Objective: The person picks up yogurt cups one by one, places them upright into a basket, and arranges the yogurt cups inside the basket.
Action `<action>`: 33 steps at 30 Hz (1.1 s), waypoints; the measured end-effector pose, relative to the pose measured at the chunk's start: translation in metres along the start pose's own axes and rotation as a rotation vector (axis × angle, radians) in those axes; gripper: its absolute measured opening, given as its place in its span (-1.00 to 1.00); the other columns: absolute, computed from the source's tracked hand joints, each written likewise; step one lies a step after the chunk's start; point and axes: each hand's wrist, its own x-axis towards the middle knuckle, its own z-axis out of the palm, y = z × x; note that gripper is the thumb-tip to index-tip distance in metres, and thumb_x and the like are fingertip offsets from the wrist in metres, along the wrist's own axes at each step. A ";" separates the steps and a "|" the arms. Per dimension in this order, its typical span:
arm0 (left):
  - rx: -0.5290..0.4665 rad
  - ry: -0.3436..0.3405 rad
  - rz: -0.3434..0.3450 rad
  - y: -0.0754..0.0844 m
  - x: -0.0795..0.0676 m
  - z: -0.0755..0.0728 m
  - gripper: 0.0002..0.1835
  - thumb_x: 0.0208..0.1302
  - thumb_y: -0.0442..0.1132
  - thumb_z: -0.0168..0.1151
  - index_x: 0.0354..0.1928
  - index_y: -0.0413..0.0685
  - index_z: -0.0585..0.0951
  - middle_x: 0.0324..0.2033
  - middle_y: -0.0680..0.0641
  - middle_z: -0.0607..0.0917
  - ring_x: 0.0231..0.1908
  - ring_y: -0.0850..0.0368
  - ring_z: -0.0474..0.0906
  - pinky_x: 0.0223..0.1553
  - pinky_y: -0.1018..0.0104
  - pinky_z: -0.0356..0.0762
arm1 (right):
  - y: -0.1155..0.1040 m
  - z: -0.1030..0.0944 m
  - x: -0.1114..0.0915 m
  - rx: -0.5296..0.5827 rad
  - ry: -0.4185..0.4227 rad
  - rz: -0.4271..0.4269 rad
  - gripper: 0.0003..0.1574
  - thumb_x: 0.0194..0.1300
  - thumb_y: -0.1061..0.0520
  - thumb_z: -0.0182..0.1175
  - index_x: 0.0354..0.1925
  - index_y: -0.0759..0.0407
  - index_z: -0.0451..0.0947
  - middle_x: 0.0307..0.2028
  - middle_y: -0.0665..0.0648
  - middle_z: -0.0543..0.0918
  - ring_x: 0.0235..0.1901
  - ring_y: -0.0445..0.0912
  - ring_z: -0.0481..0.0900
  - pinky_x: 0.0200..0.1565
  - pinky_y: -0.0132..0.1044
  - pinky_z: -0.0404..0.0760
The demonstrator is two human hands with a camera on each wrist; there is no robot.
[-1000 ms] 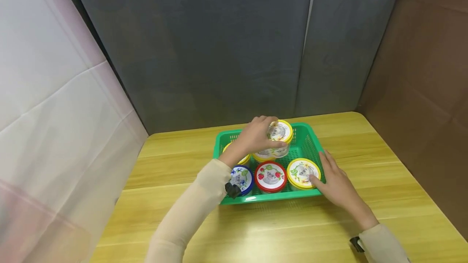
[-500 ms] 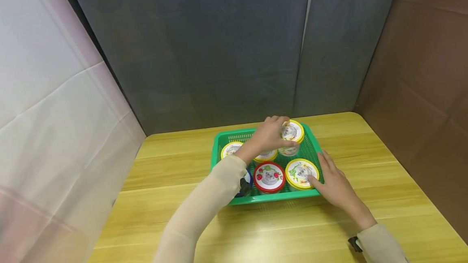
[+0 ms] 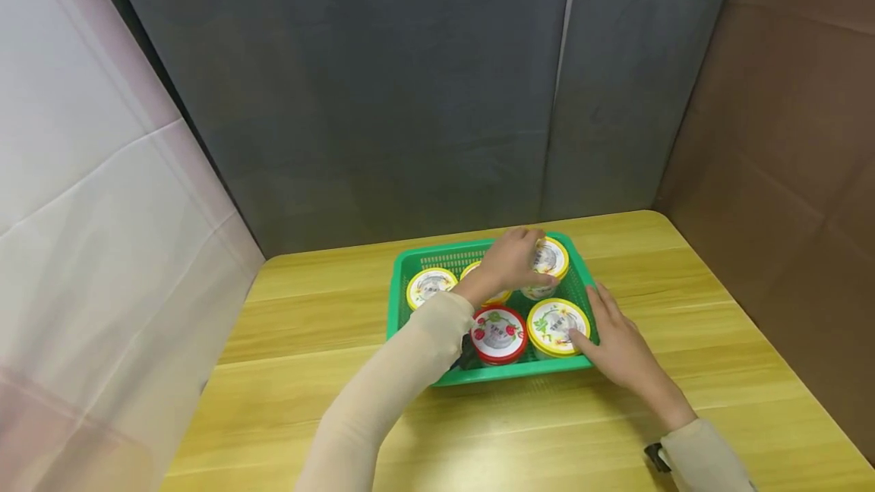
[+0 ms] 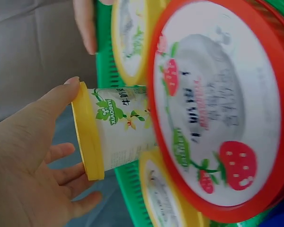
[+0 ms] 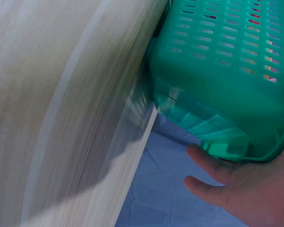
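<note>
My left hand grips a clear plastic tub with a yellow lid by that lid, thumb on one side and fingers on the other. The tub stands upright in the back right corner of a green slotted basket, its lid higher than the neighbouring ones. Fingers straight, my right hand rests along the basket's right wall, its thumb reaching over the rim to the front yellow-lidded tub. A red-lidded strawberry tub sits at the front middle. My left forearm hides the front left corner.
Two more yellow-lidded tubs fill the back row: one at the left, another partly behind my left wrist. The basket stands on a wooden table. A dark grey curtain hangs behind it, with a brown panel at the right.
My left hand has carried the yellow-lidded tub rightward, from above the back middle to the back right corner, then lowered it. My right hand stays at the basket's right side.
</note>
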 end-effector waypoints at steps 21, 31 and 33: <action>0.060 -0.096 -0.040 -0.004 0.006 0.028 -0.01 0.10 0.41 0.29 0.47 0.05 0.27 0.36 -0.06 0.46 0.35 -0.01 0.39 0.36 0.07 0.41 | -0.002 0.004 -0.001 0.000 0.010 -0.001 0.09 0.45 -0.28 0.02 0.57 0.29 -0.19 0.56 0.37 -0.11 0.36 0.51 0.23 0.21 0.53 0.24; 0.057 -0.100 -0.033 -0.004 0.008 0.031 -0.03 0.11 0.40 0.28 0.45 0.02 0.29 0.35 -0.08 0.46 0.35 -0.03 0.40 0.36 0.09 0.42 | -0.002 0.003 0.000 -0.006 0.018 -0.008 0.08 0.46 -0.27 0.01 0.56 0.30 -0.19 0.56 0.37 -0.11 0.34 0.51 0.26 0.19 0.53 0.26; 0.053 -0.109 -0.033 -0.005 0.009 0.033 -0.03 0.12 0.39 0.28 0.45 0.01 0.29 0.35 -0.09 0.46 0.35 -0.04 0.39 0.36 0.09 0.42 | -0.003 0.004 0.000 -0.002 0.016 -0.008 0.08 0.46 -0.27 0.02 0.56 0.29 -0.19 0.56 0.37 -0.11 0.34 0.51 0.26 0.19 0.53 0.26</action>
